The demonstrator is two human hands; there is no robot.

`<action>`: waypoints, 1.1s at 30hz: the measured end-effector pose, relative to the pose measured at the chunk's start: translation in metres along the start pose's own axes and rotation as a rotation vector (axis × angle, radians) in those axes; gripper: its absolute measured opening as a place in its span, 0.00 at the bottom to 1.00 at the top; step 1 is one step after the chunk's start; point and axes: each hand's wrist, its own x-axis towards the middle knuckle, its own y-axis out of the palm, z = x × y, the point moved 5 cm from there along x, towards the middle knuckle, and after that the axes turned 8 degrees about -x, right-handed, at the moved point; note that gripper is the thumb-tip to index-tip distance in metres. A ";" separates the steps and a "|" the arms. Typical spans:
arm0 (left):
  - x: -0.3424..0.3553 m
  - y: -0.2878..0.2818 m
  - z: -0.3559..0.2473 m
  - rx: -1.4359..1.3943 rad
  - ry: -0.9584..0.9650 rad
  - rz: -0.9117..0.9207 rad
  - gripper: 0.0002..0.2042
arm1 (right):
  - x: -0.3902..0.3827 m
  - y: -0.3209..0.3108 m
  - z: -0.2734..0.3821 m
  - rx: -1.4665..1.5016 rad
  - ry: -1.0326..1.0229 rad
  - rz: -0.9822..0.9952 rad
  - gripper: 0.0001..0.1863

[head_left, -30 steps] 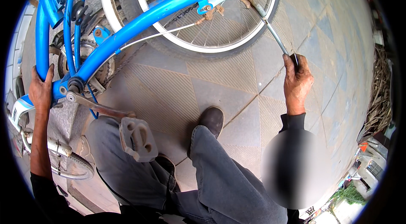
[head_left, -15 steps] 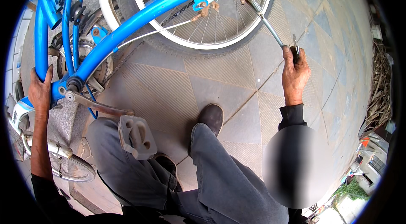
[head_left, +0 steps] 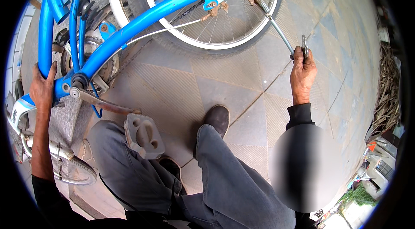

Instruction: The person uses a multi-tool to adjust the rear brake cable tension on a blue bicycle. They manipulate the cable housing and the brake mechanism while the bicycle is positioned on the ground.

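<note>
A blue bicycle frame (head_left: 142, 19) lies tilted across the upper left. My left hand (head_left: 42, 86) is closed around its tube, close to the crank arm (head_left: 103, 102) and grey pedal (head_left: 145, 136). Off to the right, my right hand (head_left: 303, 77) is closed on a silver metal hand tool (head_left: 305, 46), which sticks up past the fingers; its exact kind is unclear. The thumb is at the free end of the kickstand (head_left: 281, 34), a metal rod with a rusty spring (head_left: 260, 2). This rod slants down from the wheel hub.
The rear wheel (head_left: 225, 46) with its white rim rests beyond the frame. Another bicycle wheel (head_left: 86, 170) shows at lower left. Patterned floor tiles (head_left: 229, 82) surround my shoe (head_left: 217, 121). A heap of dry sticks (head_left: 389, 86) lies at far right.
The bicycle frame, pedal and kickstand have shifted slightly right, with my left hand still on the tube. The tool in my right hand has turned a little.
</note>
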 end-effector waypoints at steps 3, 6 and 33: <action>0.001 0.003 0.001 -0.008 0.004 -0.012 0.32 | 0.002 -0.006 0.005 0.058 0.030 0.048 0.13; 0.000 0.001 -0.001 -0.013 0.005 -0.008 0.32 | 0.003 -0.012 0.013 0.110 0.055 0.106 0.15; 0.000 0.002 0.002 -0.001 0.028 -0.030 0.31 | 0.000 -0.093 0.054 -0.038 0.190 0.102 0.16</action>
